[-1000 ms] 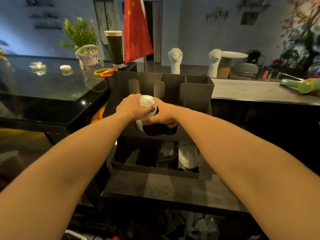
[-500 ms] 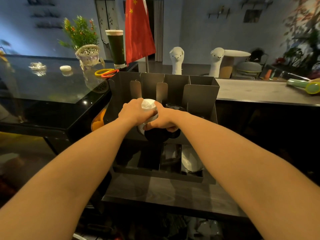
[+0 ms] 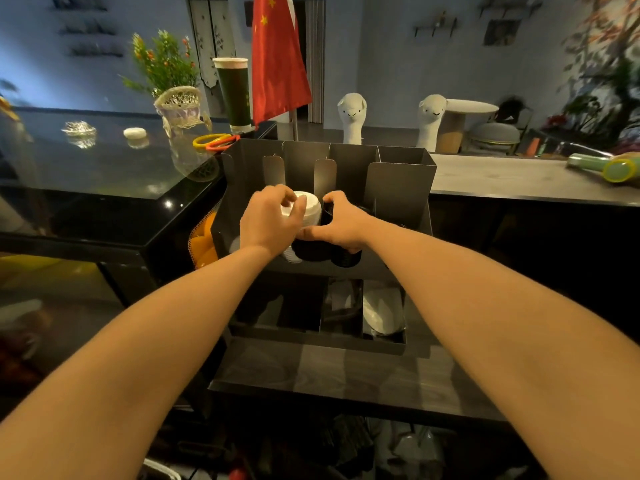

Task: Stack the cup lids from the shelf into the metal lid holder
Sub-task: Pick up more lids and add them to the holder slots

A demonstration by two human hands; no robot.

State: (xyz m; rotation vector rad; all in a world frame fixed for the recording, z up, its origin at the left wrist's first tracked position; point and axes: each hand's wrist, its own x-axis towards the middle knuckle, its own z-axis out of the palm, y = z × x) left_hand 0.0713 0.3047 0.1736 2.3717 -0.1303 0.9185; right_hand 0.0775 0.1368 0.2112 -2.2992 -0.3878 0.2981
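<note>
Nearest, below the metal lid holder [image 3: 398, 188], a dark ledge [image 3: 329, 379]. On it, under the holder's front, a low divided tray [image 3: 311, 336], with spare white lids [image 3: 381, 313] lying in its right compartment. At the holder's front, left hand [image 3: 270, 221] with fingers and thumb curled round a stack of white lids [image 3: 308, 207], probably to keep the loose pile square while seating it. Right hand [image 3: 343, 223] just beside, wrapped round a black lid stack [image 3: 344, 259], seemingly to stop it toppling. Slot meant for the white stack: cannot tell. Upright divider tabs [image 3: 325, 174] right behind both hands, likely to snag a tilted stack. Behind the holder, a red flag [image 3: 277, 64], a tall dark cup [image 3: 235, 95] and two llama figures [image 3: 351, 117]. Behind and left of the holder, coloured rings [image 3: 216, 142] on a glossy counter [image 3: 104, 168]
</note>
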